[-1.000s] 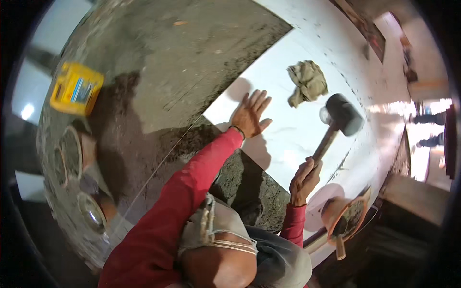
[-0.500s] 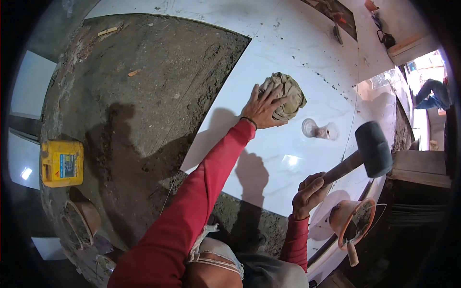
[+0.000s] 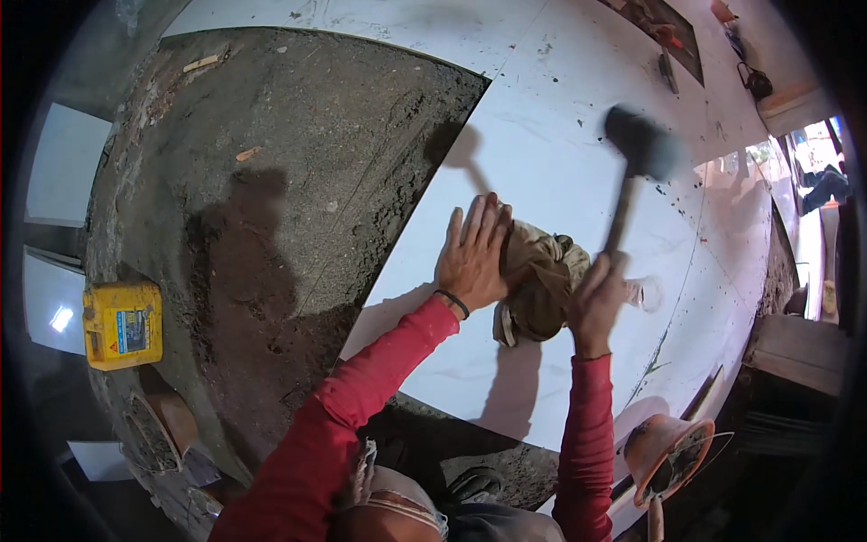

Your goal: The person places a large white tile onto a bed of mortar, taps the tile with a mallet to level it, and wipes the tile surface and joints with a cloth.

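My left hand lies flat with fingers spread on a large white floor tile, its thumb side against a crumpled khaki rag. The rag rests on the tile between my two hands. My right hand grips the wooden handle of a black rubber mallet. The mallet head is raised above the tile and blurred. Both my sleeves are red.
Left of the tile lies a bed of dark grey mortar. A yellow box-shaped device sits at its left edge. An orange bucket stands at lower right. More white tiles extend to the right.
My left hand has drawn the rag toward me across the tile and flattened beside it. The mallet has swung up from the right to above the tile.
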`<state>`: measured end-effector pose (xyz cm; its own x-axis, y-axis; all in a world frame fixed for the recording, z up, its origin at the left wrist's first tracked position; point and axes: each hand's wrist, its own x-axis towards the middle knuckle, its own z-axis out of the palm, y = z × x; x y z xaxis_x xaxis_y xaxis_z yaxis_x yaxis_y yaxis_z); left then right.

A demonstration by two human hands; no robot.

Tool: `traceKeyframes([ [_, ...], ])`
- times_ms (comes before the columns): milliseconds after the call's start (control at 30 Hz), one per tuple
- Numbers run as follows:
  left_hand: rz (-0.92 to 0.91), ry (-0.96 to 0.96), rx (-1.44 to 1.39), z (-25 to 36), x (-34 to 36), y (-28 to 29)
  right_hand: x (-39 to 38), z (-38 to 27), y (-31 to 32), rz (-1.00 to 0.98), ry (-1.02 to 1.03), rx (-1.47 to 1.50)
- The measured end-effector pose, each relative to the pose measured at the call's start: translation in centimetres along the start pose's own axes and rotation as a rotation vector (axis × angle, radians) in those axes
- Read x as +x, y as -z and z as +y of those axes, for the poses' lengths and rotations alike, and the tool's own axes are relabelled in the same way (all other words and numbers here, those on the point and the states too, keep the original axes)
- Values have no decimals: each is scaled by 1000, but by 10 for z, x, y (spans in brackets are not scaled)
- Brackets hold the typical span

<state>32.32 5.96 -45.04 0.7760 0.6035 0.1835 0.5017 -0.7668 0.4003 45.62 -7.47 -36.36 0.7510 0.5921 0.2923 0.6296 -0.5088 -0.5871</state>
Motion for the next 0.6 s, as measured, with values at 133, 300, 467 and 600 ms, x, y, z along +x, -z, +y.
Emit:
traceKeyframes([
  [133, -43, -21, 8, 0, 2, 0, 32, -9, 4, -232, -145, -55],
  [300, -126, -9, -14, 1, 10, 5, 59, -20, 10, 157, -107, 186],
  [467, -247, -3, 62, 3, 18, 10, 49, -12, -12, -328, -253, -141],
  [600, -263, 38, 48, 4, 18, 9, 43, -1, -15, 14, -230, 126],
])
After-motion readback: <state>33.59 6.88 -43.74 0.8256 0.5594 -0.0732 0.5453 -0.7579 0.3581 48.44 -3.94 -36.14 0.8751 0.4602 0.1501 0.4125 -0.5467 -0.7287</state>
